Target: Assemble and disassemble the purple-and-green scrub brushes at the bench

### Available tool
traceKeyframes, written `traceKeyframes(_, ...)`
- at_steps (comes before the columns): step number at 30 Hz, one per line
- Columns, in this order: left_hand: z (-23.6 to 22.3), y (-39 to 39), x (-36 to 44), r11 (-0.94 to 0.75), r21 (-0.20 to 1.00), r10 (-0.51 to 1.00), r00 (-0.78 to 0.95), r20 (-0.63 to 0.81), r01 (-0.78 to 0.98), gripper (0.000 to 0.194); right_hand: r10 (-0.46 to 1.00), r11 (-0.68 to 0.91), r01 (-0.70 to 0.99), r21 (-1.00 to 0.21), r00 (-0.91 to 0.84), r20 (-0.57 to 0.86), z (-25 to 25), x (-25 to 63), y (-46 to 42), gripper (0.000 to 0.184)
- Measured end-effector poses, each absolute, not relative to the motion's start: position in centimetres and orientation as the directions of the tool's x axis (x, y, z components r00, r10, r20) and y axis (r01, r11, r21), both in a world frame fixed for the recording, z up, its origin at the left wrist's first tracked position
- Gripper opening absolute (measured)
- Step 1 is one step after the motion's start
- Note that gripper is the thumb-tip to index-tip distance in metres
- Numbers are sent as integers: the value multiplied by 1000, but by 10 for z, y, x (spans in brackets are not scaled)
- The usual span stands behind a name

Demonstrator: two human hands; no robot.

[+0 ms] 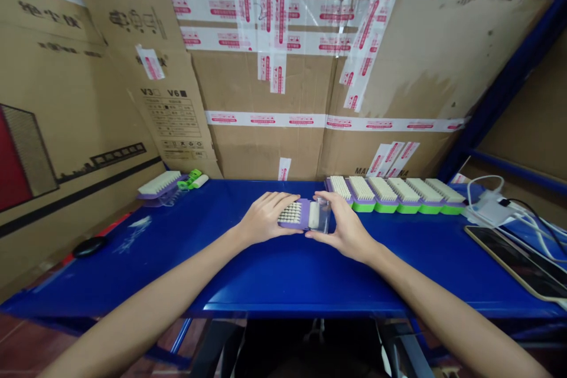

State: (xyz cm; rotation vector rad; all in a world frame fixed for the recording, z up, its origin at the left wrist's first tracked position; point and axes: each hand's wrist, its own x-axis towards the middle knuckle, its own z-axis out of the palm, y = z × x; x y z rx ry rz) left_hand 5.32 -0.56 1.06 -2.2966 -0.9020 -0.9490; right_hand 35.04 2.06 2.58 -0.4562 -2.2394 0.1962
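Above the middle of the blue table, my left hand (269, 217) is closed round a purple brush-like block (293, 215) with rows of cream bristles. My fingers cover its left end. My right hand (348, 229) grips a clear plastic cover (324, 216) at the block's right end, with thumb and fingers on opposite edges. A pale rounded piece (314, 215) shows between the purple part and the clear plastic. Whether the cover is joined to the block, I cannot tell.
Several similar bristle blocks (383, 192) with green bases line the table's back right. Another purple block (160, 184) and small green parts (191, 179) lie back left. A phone (518, 257) and white cables (531, 218) occupy the right edge. Cardboard walls (266, 85) enclose the blue table (283, 283).
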Motion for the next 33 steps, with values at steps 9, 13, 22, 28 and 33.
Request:
traceKeyframes(9,12,-4,50,-655,-174,395,529,751,735,83,420,908,280,-313,-602,679,28,352,21,89)
traceKeyframes(13,12,-3,49,-679,-190,378,560,737,709,88,428,903,272,-332,-615,662,27,353,21,91)
traceKeyframes(22,10,-3,48,-707,-218,369,614,697,672,90,407,913,250,-323,-642,650,29,351,17,92)
traceKeyframes(28,8,-3,49,-701,-234,374,627,683,674,90,397,918,252,-308,-635,663,30,353,20,89)
traceKeyframes(33,13,-3,47,-682,-256,348,612,710,685,88,391,920,251,-300,-621,680,30,354,21,89)
